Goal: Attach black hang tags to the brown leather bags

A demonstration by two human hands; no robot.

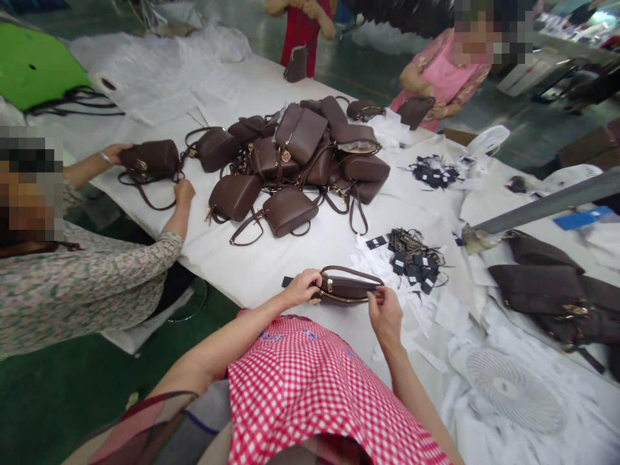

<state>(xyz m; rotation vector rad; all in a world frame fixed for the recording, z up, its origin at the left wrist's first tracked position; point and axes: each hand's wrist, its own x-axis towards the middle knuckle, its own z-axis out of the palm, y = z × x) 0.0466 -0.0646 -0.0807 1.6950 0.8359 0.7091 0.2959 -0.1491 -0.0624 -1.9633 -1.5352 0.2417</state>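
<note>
Head view: brown handbag (346,289) — held near side of heaped bags (290,161); left hand (307,286), fingers curled, pinching one end; right hand (385,307), partly closed, gripping the other. Black tags (417,258), right of heap — writing illegible.

a bag workshop, shown by heaped brown handbags (301,135) and aproned workers (448,74)
</note>
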